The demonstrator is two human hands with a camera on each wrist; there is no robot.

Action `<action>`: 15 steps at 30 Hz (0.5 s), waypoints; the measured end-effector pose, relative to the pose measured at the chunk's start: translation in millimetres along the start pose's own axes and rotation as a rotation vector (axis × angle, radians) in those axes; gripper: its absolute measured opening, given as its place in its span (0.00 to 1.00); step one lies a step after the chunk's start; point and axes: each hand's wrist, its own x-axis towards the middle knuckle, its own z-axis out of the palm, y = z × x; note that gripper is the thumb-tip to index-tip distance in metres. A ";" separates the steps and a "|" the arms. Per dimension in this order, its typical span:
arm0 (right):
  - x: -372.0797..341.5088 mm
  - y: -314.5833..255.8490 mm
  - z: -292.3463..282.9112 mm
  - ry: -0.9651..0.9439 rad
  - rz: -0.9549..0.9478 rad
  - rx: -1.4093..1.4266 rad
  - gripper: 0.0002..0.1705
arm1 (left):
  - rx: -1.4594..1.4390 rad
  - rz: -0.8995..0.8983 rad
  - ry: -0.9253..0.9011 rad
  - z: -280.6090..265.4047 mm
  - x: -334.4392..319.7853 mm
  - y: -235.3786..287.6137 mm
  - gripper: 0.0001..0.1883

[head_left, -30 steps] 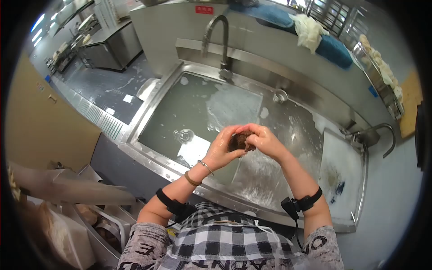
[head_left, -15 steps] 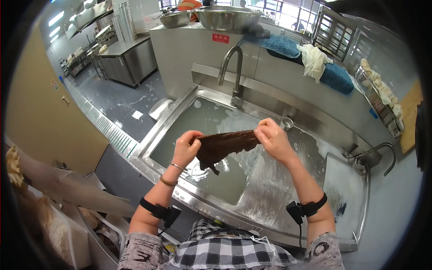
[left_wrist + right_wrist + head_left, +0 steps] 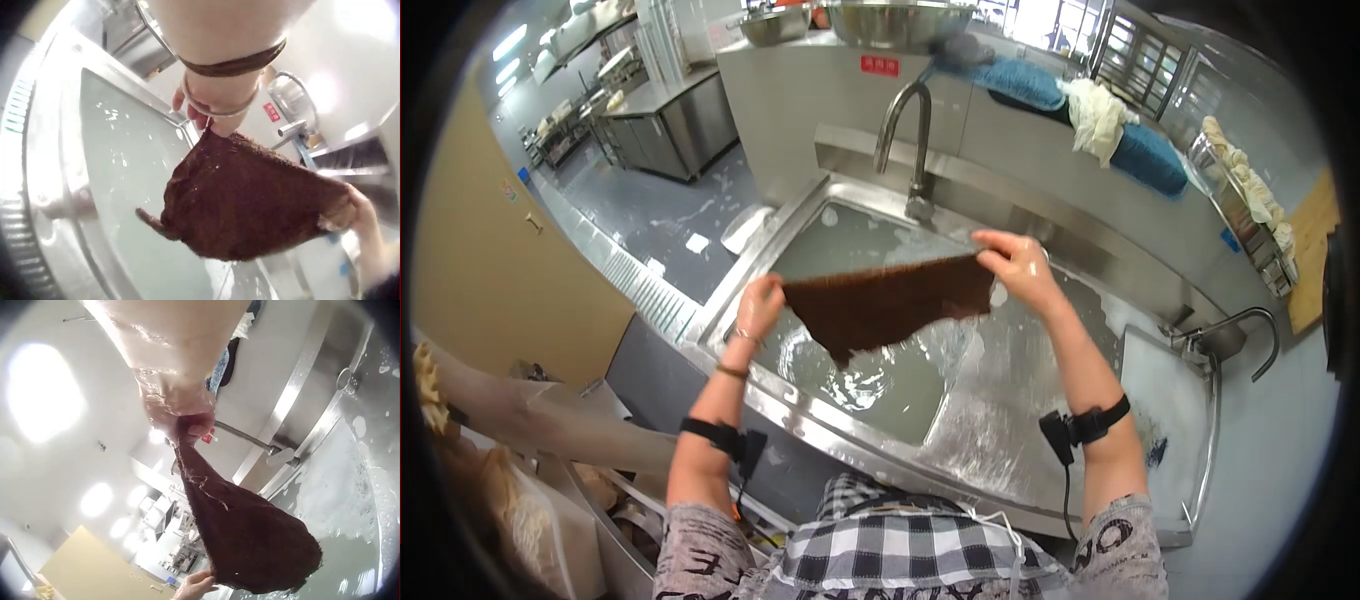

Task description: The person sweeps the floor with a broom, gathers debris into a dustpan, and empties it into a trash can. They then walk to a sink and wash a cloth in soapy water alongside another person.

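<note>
A wet dark-brown rag [image 3: 890, 305] with ragged edges hangs stretched between both hands, over the water of the steel sink [image 3: 785, 395]. My left hand [image 3: 760, 305] pinches its left upper corner. At the opposite upper corner, my right hand [image 3: 1020, 270] grips the cloth between thumb and fingers. In the left wrist view the rag [image 3: 237, 197] droops below the left hand [image 3: 215, 106], a thin tattered strip trailing from it. The right wrist view shows the rag [image 3: 244, 531] bunched narrow where the right hand [image 3: 187, 419] holds it.
A curved faucet [image 3: 920, 140] rises at the sink's back edge. On the ledge behind lie blue towels [image 3: 1145, 160] and a white cloth [image 3: 1095, 115], with metal bowls [image 3: 900, 20] further left. A smaller basin with its own faucet [image 3: 1260, 340] stands at right. Bins [image 3: 550, 510] stand at lower left.
The rag was bunched up between both hands close together. The hands have since moved apart, the left one outward, and the rag is now spread wide and hanging.
</note>
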 end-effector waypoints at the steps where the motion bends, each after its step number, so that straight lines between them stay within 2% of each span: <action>1: 1.2 -2.7 -1.7 0.022 -0.043 -0.107 0.13 | 0.053 0.126 0.061 -4.6 15.5 -11.0 0.06; 3: 8.7 -1.9 -1.0 0.061 -0.149 -0.302 0.13 | -0.069 0.127 0.067 -27.0 36.1 12.4 0.06; 4: 12.3 0.4 2.0 0.103 -0.194 -0.323 0.08 | -0.099 0.071 0.038 -35.3 41.3 22.9 0.06; 7: 6.7 3.1 14.7 0.140 -0.139 -0.363 0.04 | 0.121 0.387 0.107 -44.7 37.7 27.5 0.05; 8: 2.2 19.4 24.8 0.171 -0.287 -0.417 0.02 | 0.213 0.446 0.084 -41.6 29.4 22.0 0.04; 9: -7.6 32.2 36.7 0.145 -0.305 -0.472 0.03 | 0.304 0.505 0.061 -35.5 17.2 12.6 0.03; 10: -21.0 47.1 50.8 0.116 -0.322 -0.525 0.05 | 0.322 0.456 -0.068 -24.0 -0.6 -3.7 0.03; 11: -34.9 78.6 70.9 -0.017 -0.284 -0.588 0.06 | 0.448 0.374 -0.221 -4.9 -23.4 -30.2 0.04; 12: -52.3 114.3 94.4 -0.154 -0.244 -0.649 0.08 | 0.520 0.401 -0.238 9.4 -47.5 -38.4 0.03; 13: -75.2 138.1 120.1 -0.223 -0.144 -0.718 0.09 | 0.576 0.363 -0.357 24.0 -70.2 -51.6 0.03; 14: -92.2 147.6 135.9 -0.372 -0.173 -0.803 0.08 | 0.707 0.361 -0.470 38.3 -88.7 -65.5 0.04; 15: -108.8 157.6 152.0 -0.379 -0.200 -0.854 0.08 | 0.644 0.317 -0.506 46.6 -102.1 -73.3 0.04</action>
